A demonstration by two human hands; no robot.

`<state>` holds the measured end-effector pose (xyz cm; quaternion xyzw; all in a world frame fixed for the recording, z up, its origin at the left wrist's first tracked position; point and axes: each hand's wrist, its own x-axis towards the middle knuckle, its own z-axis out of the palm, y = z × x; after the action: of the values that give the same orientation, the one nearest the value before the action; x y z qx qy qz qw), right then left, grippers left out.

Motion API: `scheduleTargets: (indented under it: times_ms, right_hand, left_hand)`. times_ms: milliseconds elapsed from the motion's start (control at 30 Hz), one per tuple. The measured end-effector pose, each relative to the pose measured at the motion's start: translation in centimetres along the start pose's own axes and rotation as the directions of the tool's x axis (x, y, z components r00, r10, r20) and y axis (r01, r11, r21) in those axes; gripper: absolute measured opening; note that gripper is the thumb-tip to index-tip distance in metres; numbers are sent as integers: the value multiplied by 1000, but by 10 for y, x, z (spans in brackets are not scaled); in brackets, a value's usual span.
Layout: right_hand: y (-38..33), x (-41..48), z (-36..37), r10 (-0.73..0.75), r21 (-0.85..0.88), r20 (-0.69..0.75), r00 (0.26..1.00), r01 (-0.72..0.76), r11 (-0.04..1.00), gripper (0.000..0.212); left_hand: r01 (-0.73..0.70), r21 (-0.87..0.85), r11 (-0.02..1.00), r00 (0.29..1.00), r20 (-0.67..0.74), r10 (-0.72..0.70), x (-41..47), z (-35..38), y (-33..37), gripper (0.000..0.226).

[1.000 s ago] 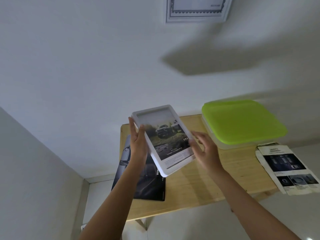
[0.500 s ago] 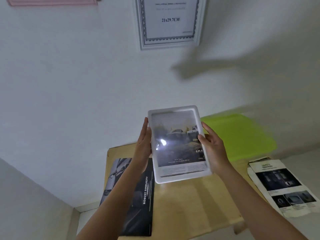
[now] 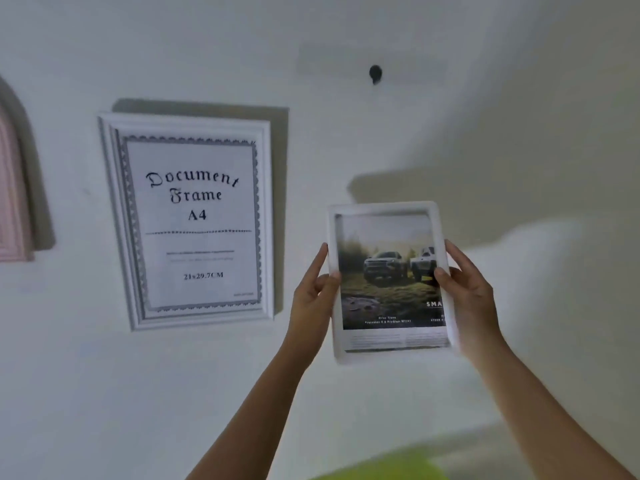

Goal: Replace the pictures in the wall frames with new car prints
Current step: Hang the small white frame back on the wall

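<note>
I hold a small white frame upright in front of the white wall; it shows a car print with two off-road vehicles on grass. My left hand grips its left edge and my right hand grips its right edge, thumb over the front. A dark wall hook sticks out of the wall above the frame. To the left hangs a larger white frame with a "Document Frame A4" sheet inside.
A pink frame hangs at the far left edge of the wall. A lime-green lid shows at the bottom edge, below my arms.
Both hands lifted the small frame from above the wooden table up to the wall. The view swung upward: the table and loose prints left the picture, the hook and A4 frame came in.
</note>
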<state>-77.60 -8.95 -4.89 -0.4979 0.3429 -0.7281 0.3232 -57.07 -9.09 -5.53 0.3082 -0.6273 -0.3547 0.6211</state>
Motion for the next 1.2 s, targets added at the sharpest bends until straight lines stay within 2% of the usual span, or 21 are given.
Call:
scheduleTargets:
  times_ms: [133,300,500,667,800,1033,1200]
  right_hand:
    - [-38,71,0,-103,44,10,995,102,994,43]
    - [-63,120,23,-151,146,68,986,139,979,45]
    - [-72,150,53,-216,165,136,967,193,967,43]
    - [-68,160,63,-258,178,109,960,237,955,45]
    - [-63,162,60,-299,209,98,949,274,939,45]
    - [-73,177,60,-289,166,127,949,267,949,44]
    - [-67,180,52,-257,220,116,959,228,949,44]
  left_hand:
    - [-140,-50,989,990,-40,138,65,30,34,44]
    - [-259,46,965,964,-50,261,116,23,66,42]
    - [-292,88,952,952,-68,298,140,6,83,47]
    - [-295,130,946,948,-86,308,151,4,85,46]
    - [-359,129,925,923,-96,372,149,9,81,46]
    - [-332,120,936,929,-130,347,162,13,85,46]
    - [-322,89,942,939,-97,330,162,21,83,48]
